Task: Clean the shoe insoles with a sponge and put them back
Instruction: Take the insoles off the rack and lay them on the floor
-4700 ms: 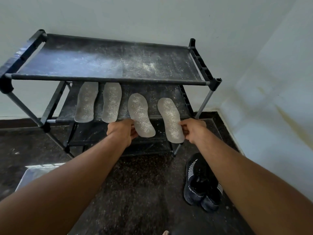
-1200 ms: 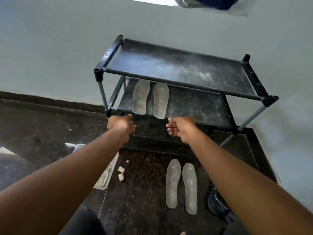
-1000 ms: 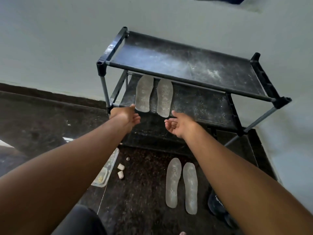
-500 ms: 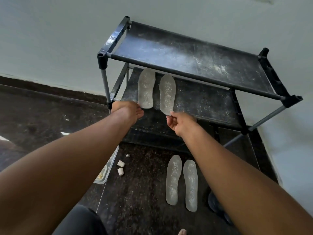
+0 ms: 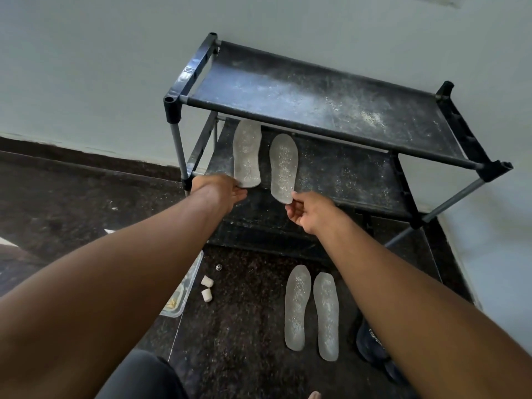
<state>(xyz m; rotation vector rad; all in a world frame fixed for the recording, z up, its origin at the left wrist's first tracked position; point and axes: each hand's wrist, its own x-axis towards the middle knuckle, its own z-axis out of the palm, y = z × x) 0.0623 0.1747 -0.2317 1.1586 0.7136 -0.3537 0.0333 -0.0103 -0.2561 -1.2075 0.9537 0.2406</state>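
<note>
Head view showed four see-through, speckled insoles: two on the black rack's (image 5: 316, 90) middle shelf, two on the floor (image 5: 298, 308). Left hand (image 5: 223, 190) pinched one shelf insole (image 5: 247, 152), right hand (image 5: 309, 211) the other (image 5: 283, 167). No writing was readable.

Shoe rack (image 5: 316, 93): matt black cloth shelves dusted with pale powder; grey metal tubes, black plastic corner joints.
Insoles on the shelf (image 5: 247, 154): translucent, gel-like, speckled with white grit.
Insoles on the floor (image 5: 298, 309), 6 o'clock of the rack: same finish.
Floor (image 5: 244, 326): dark speckled polished stone.
Container (image 5: 184, 289): clear plastic.
</note>
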